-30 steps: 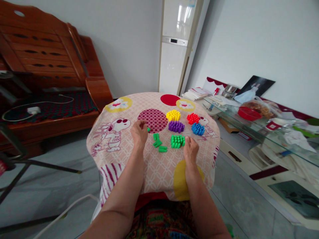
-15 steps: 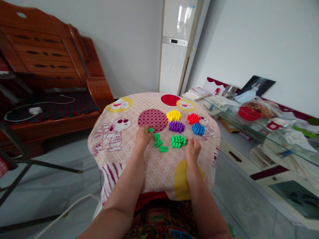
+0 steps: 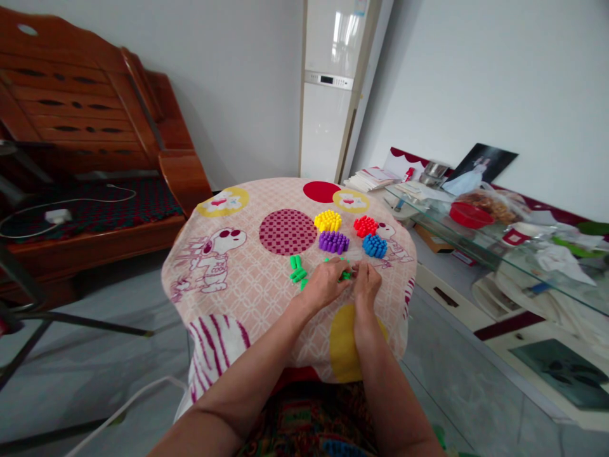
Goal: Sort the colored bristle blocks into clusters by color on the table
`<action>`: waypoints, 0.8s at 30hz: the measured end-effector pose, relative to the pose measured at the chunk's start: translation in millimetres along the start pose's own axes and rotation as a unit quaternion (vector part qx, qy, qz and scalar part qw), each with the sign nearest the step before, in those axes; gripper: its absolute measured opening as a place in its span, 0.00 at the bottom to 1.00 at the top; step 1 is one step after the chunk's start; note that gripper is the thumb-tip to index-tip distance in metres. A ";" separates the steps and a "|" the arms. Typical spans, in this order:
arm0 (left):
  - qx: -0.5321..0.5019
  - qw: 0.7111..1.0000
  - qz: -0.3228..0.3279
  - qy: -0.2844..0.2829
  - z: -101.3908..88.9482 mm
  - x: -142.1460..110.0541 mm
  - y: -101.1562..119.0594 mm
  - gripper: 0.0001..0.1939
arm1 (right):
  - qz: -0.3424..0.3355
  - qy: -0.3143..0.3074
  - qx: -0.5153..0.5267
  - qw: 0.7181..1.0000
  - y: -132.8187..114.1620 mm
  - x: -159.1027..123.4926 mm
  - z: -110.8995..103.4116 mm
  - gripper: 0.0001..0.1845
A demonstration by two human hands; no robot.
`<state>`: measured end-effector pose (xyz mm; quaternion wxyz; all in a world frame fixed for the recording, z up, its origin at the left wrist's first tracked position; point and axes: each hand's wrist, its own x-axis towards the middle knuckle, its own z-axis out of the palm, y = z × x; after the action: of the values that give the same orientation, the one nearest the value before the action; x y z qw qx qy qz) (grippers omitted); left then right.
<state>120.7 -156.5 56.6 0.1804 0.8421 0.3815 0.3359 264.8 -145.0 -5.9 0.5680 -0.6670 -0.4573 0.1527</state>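
Both hands meet over the green peg cluster (image 3: 343,274): left hand (image 3: 326,284) and right hand (image 3: 366,282) pinched on it, fingertips touching. Yellow (image 3: 328,220), purple (image 3: 333,242), red (image 3: 365,225), blue (image 3: 375,245) clusters sit grouped beyond the hands; a few loose green pegs (image 3: 297,271) just left of the left hand aren't joined yet, so prob. mostly done.

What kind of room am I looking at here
Most likely a home living room. A carved wooden sofa stands at the left, a tall floor-standing air conditioner in the corner, and a framed photo leans on the wall above a cluttered glass shelf.
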 end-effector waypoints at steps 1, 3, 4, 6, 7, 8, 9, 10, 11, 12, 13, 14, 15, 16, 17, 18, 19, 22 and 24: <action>0.009 1.000 -0.002 -0.006 2.7 0.2 0.8 0.06 | 0.000 0.000 -0.006 1.000 -0.5 0.2 -0.5 0.24; 0.025 1.000 -0.004 -0.014 6.6 1.7 1.7 0.05 | -0.005 0.001 -0.011 1.000 -1.3 0.8 -1.5 0.23; 0.033 0.999 -0.006 -0.018 8.0 2.8 1.8 0.05 | -0.006 0.002 -0.009 1.000 -1.7 1.1 -1.8 0.23; 0.050 0.998 -0.014 -0.028 10.6 5.4 1.6 0.05 | -0.004 0.006 0.000 1.000 -2.6 1.3 -2.3 0.22; 0.058 0.998 -0.018 -0.033 12.0 6.6 1.3 0.04 | 0.000 0.007 0.004 1.000 -3.1 1.3 -2.3 0.22; 0.065 0.997 -0.022 -0.038 13.5 7.7 0.9 0.04 | 0.004 0.007 0.007 1.000 -3.7 1.2 -2.3 0.22; 0.071 0.996 -0.025 -0.044 15.2 8.5 0.4 0.04 | 0.007 0.006 0.008 1.000 -4.2 1.0 -2.3 0.22; 0.077 0.996 -0.027 -0.049 17.0 9.1 0.0 0.04 | 0.009 0.005 0.008 1.000 -4.5 0.8 -2.2 0.22; 0.080 0.995 -0.029 -0.052 18.8 9.3 -0.2 0.04 | 0.009 0.005 0.008 1.000 -4.8 0.6 -2.1 0.22; 0.082 0.995 -0.030 -0.052 20.6 9.2 -0.4 0.04 | 0.008 0.006 0.008 1.000 -4.8 0.5 -2.0 0.22; 0.081 0.995 -0.032 -0.049 22.1 8.8 -0.4 0.05 | 0.006 0.008 0.007 1.000 -4.7 0.4 -1.8 0.22; 0.077 0.996 -0.032 -0.042 23.1 8.2 -0.4 0.06 | 0.004 0.010 0.005 1.000 -4.4 0.3 -1.5 0.22; 0.070 0.997 -0.030 -0.032 23.3 7.4 -0.6 0.07 | 0.003 0.012 0.005 1.000 -4.0 0.3 -1.2 0.22; 0.061 0.998 -0.028 -0.019 22.5 6.5 -1.3 0.08 | 0.004 0.011 0.007 1.000 -3.6 0.3 -0.8 0.23; 0.050 0.998 -0.028 -0.005 20.2 5.7 -2.7 0.08 | 0.008 0.009 0.012 1.000 -3.2 0.2 -0.3 0.23; 0.041 0.999 -0.030 0.009 16.1 4.9 -5.1 0.08 | 0.015 0.004 0.019 1.000 -2.8 0.1 0.2 0.24; 0.035 0.999 -0.034 0.023 10.3 4.1 -8.5 0.08 | 0.023 0.000 0.028 0.999 -2.4 0.0 0.8 0.24; 0.046 0.995 -0.067 0.050 -16.6 0.5 -25.4 0.08 | 0.036 -0.007 0.045 0.998 -1.6 -0.7 1.9 0.24; 0.083 0.990 -0.108 0.045 -37.1 -4.4 -40.1 0.06 | 0.036 -0.005 0.045 0.998 -1.3 -1.2 2.1 0.23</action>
<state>71.6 -132.3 58.6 0.1281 0.7918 0.5047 0.3193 262.1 -144.7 -5.7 0.5894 -0.6559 -0.4287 0.1966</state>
